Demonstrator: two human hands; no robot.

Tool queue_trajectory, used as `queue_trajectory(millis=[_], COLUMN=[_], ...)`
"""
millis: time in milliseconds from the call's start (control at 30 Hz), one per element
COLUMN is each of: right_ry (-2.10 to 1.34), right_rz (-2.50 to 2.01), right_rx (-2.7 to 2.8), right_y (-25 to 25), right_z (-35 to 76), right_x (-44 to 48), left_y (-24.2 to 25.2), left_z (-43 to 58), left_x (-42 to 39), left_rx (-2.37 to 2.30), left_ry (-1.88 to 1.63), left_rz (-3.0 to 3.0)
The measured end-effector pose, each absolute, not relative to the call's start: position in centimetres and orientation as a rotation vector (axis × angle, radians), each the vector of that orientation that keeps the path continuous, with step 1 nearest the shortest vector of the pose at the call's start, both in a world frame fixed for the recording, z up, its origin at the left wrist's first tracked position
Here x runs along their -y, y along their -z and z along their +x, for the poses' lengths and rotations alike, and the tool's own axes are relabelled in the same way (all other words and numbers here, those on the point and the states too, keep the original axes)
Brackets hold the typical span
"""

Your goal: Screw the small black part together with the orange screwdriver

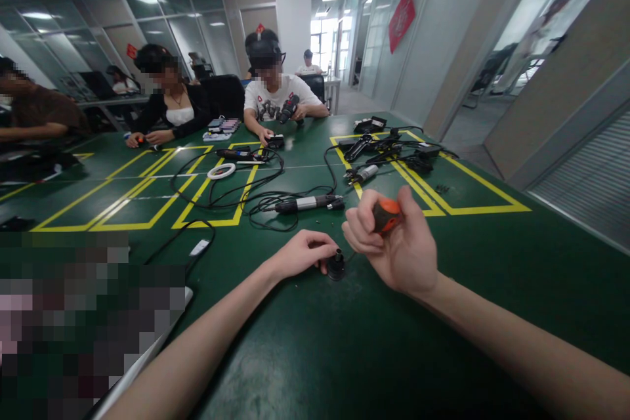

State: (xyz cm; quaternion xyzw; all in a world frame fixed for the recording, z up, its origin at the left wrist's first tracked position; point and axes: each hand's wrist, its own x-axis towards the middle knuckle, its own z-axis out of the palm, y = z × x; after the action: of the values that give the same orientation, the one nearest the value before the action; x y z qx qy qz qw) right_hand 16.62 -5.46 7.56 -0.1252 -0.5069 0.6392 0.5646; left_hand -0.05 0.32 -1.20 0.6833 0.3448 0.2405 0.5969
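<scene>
Two bare hands work over a green table (275, 348). The left hand (306, 253), its fingers drawn together, steadies a small black round-based part (336, 269), which stands on the table with its short post upright. The right hand (396, 246), raised just beside and above, has its fingers curled firmly around an orange-and-black tool handle (387, 214); the tool's working end cannot be made out clearly. Beyond the hands lies a grey-and-black cylindrical power tool (309, 203) amid looped black cable (260, 195). Farther off, a white ring (221, 171) rests among yellow tape outlines (209, 224). Across the table, a co-worker in a white shirt (290, 93) holds a dark cylindrical tool (289, 109).
</scene>
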Motion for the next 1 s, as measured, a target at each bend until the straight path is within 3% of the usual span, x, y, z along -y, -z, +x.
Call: queue_trajectory(millis=[233,1000], right_ry=[-1.413,-1.637], right_rz=[-0.378,-0.236], right_rx=[1.228,1.259], right_y=[-7.9,-7.3], right_z=[16.3,17.4], right_x=[5.3,4.6], left_y=[1.1,0.8], left_z=[-0.1,0.0], left_x=[-0.4,0.0], left_rx=[-0.793,-0.774], left_ry=[-0.548,-0.564], left_rz=[1.591,1.563])
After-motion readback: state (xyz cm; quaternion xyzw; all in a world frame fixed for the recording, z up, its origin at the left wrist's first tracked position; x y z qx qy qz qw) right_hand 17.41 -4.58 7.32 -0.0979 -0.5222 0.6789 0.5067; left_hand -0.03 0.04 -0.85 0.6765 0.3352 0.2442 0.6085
